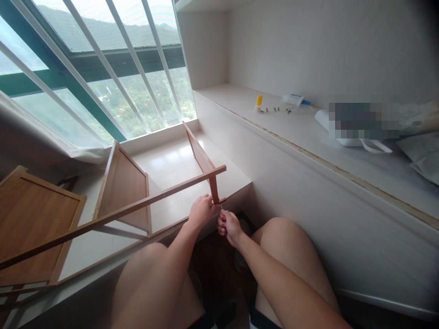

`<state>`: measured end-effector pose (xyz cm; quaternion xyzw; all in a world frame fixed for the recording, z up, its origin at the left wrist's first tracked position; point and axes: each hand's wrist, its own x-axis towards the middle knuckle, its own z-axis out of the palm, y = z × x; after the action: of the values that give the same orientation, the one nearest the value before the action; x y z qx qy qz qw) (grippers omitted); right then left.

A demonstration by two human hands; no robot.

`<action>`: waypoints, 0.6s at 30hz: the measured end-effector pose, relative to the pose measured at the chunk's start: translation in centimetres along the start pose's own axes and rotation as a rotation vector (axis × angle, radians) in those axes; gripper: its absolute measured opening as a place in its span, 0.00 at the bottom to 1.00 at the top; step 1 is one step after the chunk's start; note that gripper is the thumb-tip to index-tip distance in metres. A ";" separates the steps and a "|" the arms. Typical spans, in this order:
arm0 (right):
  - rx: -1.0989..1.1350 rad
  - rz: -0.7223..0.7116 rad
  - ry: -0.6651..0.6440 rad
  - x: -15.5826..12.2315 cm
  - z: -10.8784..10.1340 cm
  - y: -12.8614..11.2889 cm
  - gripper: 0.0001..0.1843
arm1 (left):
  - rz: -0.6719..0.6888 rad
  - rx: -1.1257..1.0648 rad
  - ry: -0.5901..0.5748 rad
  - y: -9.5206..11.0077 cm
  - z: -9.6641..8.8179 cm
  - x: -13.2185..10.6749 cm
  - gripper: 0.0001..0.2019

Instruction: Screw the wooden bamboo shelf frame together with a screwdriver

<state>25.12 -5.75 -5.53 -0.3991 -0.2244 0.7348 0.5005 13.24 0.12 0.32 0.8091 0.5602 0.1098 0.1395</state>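
A brown wooden shelf frame (pixel 154 199) lies on the pale ledge, with flat panels standing off a long rail. My left hand (pixel 202 211) has its fingers closed against the near corner of the rightmost panel (pixel 200 153), steadying it. Just right of it, my right hand (pixel 231 227) is closed around a thin metal tool (pixel 222 207), probably a hex key. The tool's tip meets the wood by a short rail end (pixel 222 200). Its handle end is hidden in my fist.
On the right-hand ledge (pixel 291 141) are a yellow-capped bottle (pixel 258 103), several small screws (pixel 276 109), a white tube with a blue cap (pixel 295 99) and a white strapped item (pixel 372 145). A barred window (pixel 137 68) and curtain (pixel 78 148) border the left. My knees flank my arms.
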 end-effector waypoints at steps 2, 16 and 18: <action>-0.150 -0.025 0.043 0.1 0.0 0.0 0.17 | -0.001 0.000 0.000 0.0 0.0 0.0 0.07; -1.186 -0.281 0.265 0.4 -1.2 -0.5 0.19 | 0.005 -0.015 -0.010 -0.3 0.3 -0.1 0.09; -1.264 -0.268 0.282 0.3 -1.1 -0.6 0.18 | 0.004 -0.020 -0.009 -0.4 0.3 -0.1 0.09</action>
<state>26.25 -5.33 -5.84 -0.6770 -0.5924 0.3337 0.2817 13.01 0.15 -0.09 0.8093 0.5568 0.1119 0.1498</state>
